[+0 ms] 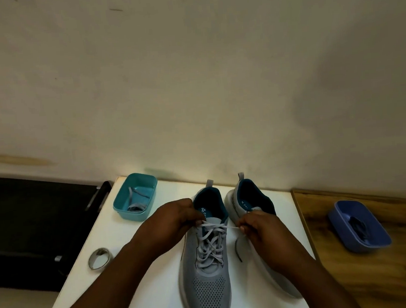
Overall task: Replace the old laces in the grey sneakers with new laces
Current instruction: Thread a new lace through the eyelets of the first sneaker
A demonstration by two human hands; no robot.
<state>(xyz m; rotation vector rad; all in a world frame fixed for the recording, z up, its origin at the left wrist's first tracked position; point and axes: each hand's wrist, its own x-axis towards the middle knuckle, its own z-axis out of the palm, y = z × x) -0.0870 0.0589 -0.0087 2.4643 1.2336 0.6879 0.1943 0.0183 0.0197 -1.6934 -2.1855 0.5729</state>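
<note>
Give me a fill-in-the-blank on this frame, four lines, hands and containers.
1. Both hands pull the lace ends of the ____ sneaker of the pair.
2. The teal tub sits at the table's far ____ corner.
3. The blue tub rests on the ____ surface.
4. The tape roll lies near the ____ forearm.

Missing: left; left; wooden; left
</note>
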